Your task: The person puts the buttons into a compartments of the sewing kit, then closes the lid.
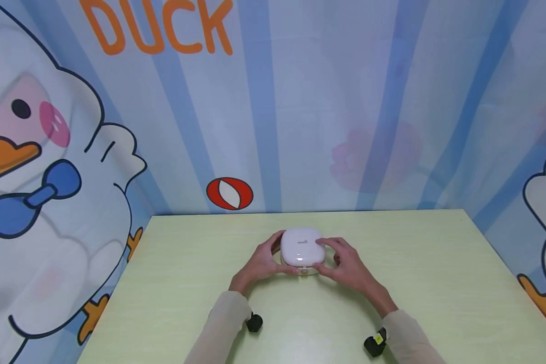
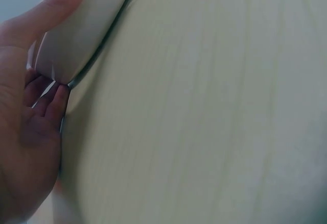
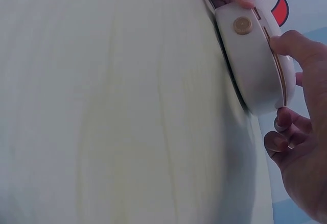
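A white, rounded-square lidded case (image 1: 302,247) sits on the table, its exact kind unclear. A round gold-brown knob (image 3: 242,25) is on its front, and a thin brown seam runs below the lid (image 3: 287,73). My left hand (image 1: 265,260) grips the left side, thumb across the front beside the knob, fingers round the back. At the right, my right hand (image 1: 346,263) holds the lid's edge: the thumb (image 3: 291,45) lies at the seam and the index finger touches the top. Its other fingers curl by the right side. The lid is down, and the inside is hidden.
The pale wood-grain table (image 1: 200,253) ends at a blue-striped backdrop (image 1: 300,126) printed with ducks and a red ball. Small black devices (image 1: 254,323) sit at both wrists, beside the beige sleeves.
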`<action>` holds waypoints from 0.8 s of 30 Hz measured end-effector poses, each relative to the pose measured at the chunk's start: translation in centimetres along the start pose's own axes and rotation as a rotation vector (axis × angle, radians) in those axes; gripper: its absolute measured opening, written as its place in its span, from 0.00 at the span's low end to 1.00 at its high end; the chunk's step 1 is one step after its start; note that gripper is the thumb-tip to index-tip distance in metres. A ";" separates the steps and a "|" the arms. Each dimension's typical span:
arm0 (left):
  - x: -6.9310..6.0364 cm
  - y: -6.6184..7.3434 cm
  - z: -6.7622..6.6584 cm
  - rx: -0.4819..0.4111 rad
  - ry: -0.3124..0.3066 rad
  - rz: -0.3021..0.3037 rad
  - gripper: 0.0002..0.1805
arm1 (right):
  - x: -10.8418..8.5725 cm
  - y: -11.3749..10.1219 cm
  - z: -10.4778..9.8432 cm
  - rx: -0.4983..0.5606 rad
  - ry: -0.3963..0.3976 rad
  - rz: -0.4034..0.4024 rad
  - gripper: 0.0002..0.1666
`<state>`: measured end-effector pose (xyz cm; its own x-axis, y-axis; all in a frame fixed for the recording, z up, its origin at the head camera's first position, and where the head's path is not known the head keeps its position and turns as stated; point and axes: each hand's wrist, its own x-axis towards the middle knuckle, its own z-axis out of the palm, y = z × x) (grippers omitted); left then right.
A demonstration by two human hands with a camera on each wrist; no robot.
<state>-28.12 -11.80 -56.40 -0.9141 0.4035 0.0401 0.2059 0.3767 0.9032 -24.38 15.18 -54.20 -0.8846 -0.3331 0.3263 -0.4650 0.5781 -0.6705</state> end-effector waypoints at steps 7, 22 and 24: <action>0.0 0.3 -0.1 -0.016 -0.002 -0.001 0.62 | 0.1 0.0 0.2 0.052 0.010 0.033 0.37; -0.2 0.3 -0.1 -0.008 -0.015 -0.025 0.63 | -0.1 -0.1 0.2 0.093 -0.007 0.051 0.36; -0.2 0.4 -0.2 -0.007 -0.018 -0.027 0.63 | 0.0 0.0 0.1 0.080 -0.021 0.052 0.36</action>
<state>-27.96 -11.89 -56.01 -0.9130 0.4080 0.0079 0.1783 0.3815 0.9070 -24.40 15.06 -54.26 -0.9062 -0.3205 0.2758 -0.4133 0.5337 -0.7378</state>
